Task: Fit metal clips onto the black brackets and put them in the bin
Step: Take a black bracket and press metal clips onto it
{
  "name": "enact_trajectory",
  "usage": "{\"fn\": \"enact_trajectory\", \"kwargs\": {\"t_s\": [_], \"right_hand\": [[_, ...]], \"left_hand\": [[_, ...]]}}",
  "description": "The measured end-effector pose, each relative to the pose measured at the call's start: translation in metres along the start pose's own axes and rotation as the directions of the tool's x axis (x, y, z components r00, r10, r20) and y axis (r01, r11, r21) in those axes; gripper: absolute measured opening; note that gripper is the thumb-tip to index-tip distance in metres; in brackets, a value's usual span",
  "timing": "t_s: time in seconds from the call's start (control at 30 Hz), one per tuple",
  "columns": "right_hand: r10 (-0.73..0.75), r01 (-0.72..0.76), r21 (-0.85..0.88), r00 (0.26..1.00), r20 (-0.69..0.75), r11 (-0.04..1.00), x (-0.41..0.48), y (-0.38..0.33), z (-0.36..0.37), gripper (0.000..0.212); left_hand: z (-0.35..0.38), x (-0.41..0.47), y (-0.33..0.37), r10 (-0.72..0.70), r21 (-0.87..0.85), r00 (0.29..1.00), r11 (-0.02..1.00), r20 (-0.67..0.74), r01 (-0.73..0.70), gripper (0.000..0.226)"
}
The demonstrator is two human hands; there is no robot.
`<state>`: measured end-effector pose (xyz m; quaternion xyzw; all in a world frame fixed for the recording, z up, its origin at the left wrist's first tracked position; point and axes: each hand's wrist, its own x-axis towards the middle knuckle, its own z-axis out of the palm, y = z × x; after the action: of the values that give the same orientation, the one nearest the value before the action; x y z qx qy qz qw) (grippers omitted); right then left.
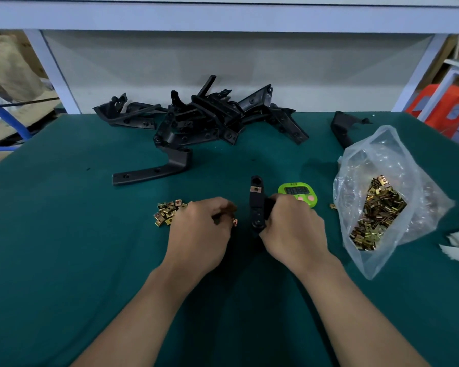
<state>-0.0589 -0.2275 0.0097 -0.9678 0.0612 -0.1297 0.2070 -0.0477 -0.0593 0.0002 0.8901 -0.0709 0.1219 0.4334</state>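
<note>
The right hand point(294, 229) gripped a black bracket point(257, 205) over the surface point(64, 234), its long axis pointing away from the person, a fitted clip point(256, 189) at its far end. The left hand point(202, 229), fingers curled, pinched a loose clip point(234, 222) just left of the bracket's near end.

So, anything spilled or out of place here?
Minor only: one metal clip lies alone on the mat just left of the plastic bag, outside it. One black bracket sits apart behind the bag, away from the bracket heap.
</note>
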Motion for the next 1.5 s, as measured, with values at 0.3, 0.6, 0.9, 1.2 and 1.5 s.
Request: {"fn": "enact_trajectory", "kwargs": {"t_s": [0.3, 0.6, 0.9, 1.2, 1.5], "right_hand": [[-0.034, 0.034, 0.03, 0.999, 0.008, 0.999, -0.004, -0.003, -0.004, 0.019], [-0.189, 0.169, 0.418, 0.982, 0.008, 0.893, -0.007, -0.009, -0.019, 0.02], [-0.137, 0.034, 0.664, 0.985, 0.104, 0.747, -0.003, -0.005, -0.029, 0.016], [-0.138, 0.147, 0.1, 0.986, -0.096, 0.984, -0.01, 0.0, -0.025, 0.016], [-0.051, 0.06, 0.052, 0.986, -0.156, 0.997, -0.009, -0.002, -0.025, 0.02]], "left_hand": [[0.0, -0.005, 0.005, 0.061, 0.025, 0.997, 0.998, 0.046, -0.063, 0.027], [-0.002, -0.007, 0.011, 0.096, -0.12, 0.992, 0.989, 0.084, -0.086, 0.02], [-0.01, -0.001, 0.012, 0.041, -0.42, 0.989, 0.907, 0.141, 0.023, 0.022], [-0.02, -0.002, 0.016, 0.01, -0.722, 0.994, 0.687, 0.113, 0.075, 0.014], [-0.022, -0.005, 0.017, 0.141, -0.638, 0.976, 0.77, 0.168, -0.002, 0.024]]}}
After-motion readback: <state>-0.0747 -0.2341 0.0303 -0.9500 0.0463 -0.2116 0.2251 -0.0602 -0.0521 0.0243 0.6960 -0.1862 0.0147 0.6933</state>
